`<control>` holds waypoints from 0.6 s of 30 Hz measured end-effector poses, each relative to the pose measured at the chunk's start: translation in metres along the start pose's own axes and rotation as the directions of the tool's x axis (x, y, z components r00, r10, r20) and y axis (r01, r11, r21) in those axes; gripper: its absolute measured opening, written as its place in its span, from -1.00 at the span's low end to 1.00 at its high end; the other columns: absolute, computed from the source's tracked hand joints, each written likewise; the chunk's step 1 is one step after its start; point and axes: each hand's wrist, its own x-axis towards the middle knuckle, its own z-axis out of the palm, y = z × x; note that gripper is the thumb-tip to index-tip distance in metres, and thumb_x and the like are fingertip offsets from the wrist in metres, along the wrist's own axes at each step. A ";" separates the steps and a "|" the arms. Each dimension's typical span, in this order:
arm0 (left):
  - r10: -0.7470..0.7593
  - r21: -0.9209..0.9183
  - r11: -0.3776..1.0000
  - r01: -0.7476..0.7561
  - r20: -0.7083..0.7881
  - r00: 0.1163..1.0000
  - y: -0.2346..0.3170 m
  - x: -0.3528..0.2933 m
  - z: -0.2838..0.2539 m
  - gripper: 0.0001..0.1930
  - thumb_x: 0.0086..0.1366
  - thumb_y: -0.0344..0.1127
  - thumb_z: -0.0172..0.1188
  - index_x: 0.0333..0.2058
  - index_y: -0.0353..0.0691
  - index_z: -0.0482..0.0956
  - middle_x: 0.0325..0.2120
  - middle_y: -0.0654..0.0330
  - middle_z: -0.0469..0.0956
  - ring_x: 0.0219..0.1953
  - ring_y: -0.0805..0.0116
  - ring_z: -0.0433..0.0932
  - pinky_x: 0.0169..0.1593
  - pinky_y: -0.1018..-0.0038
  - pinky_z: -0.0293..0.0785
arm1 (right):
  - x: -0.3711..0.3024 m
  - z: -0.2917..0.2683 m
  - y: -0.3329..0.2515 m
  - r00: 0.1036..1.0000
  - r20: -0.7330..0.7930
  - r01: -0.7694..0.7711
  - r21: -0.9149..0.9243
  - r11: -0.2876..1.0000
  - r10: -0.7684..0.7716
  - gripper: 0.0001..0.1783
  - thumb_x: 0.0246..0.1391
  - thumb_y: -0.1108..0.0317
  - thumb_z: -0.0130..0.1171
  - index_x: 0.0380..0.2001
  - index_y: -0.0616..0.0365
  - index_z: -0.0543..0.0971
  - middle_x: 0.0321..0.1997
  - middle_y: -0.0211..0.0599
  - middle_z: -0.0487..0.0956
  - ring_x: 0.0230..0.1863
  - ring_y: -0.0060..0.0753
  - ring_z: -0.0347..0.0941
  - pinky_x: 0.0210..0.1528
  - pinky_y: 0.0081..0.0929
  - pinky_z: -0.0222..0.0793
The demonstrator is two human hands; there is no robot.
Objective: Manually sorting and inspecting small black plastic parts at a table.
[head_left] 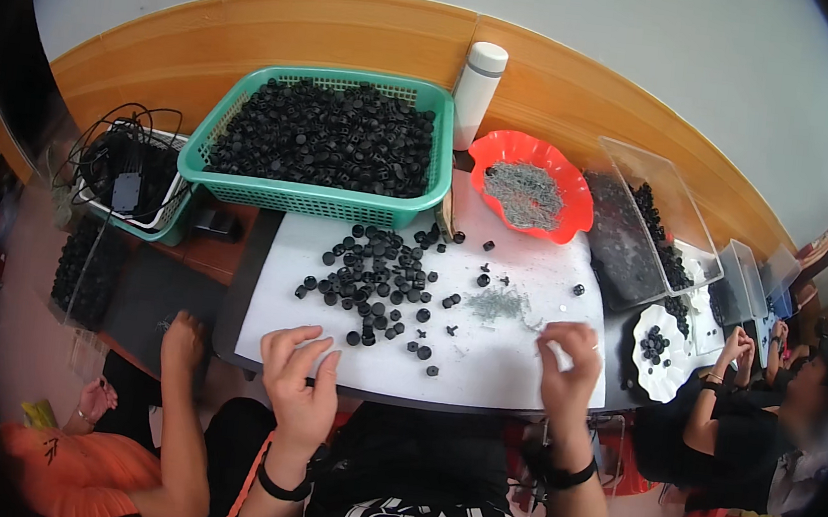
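Working at the near edge of the white board [523,369], with both hands over it. Right hand [568,368] curled, fingertips pinched together near its near-right corner; probably on something tiny, though too small to tell what, so the grip's content cannot be told. Left hand [301,377] half open at the near-left edge, fingers loosely bent, holding nothing visible. Scattered black plastic caps [372,279] toward the middle of the board, a small heap of thin metal pins [497,304] just right of them. Green basket [235,147] heaped with more caps beyond the far edge, red bowl [579,200] of pins at the far-right corner. Best done, by judgement, keeping the pinch light and low over the board, drawing one cap close with the left before joining, so nothing rolls off.
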 end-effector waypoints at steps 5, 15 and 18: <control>-0.033 -0.059 0.998 0.034 0.013 0.999 -0.002 0.003 0.008 -0.85 0.09 -0.56 0.28 -0.31 -0.35 0.63 -0.21 0.07 0.55 -0.10 0.09 0.44 -0.04 0.28 0.39 | 0.016 0.018 0.002 0.955 0.286 -0.077 -0.006 0.997 0.075 -0.88 -0.10 0.52 0.31 -0.41 0.14 0.66 -0.41 -0.17 0.50 -0.41 -0.10 0.50 -0.37 -0.28 0.39; -0.050 -0.051 0.998 0.049 -0.011 0.999 -0.006 -0.001 0.004 -0.83 0.06 -0.56 0.31 -0.32 -0.36 0.63 -0.24 0.06 0.58 -0.13 0.12 0.48 -0.04 0.33 0.41 | 0.005 0.047 -0.002 0.962 0.272 0.071 -0.150 0.986 -0.028 -0.94 -0.06 0.51 0.24 -0.45 0.14 0.60 -0.45 -0.18 0.46 -0.40 0.00 0.48 -0.37 -0.17 0.39; -0.046 -0.035 0.998 0.046 0.001 0.999 -0.006 -0.002 0.001 -0.84 0.07 -0.55 0.31 -0.31 -0.37 0.63 -0.24 0.06 0.58 -0.13 0.12 0.47 -0.04 0.32 0.41 | 0.005 0.050 -0.002 0.962 0.263 0.114 -0.163 0.980 -0.068 -0.95 -0.02 0.53 0.21 -0.42 0.19 0.58 -0.45 -0.19 0.46 -0.41 -0.04 0.47 -0.38 -0.22 0.39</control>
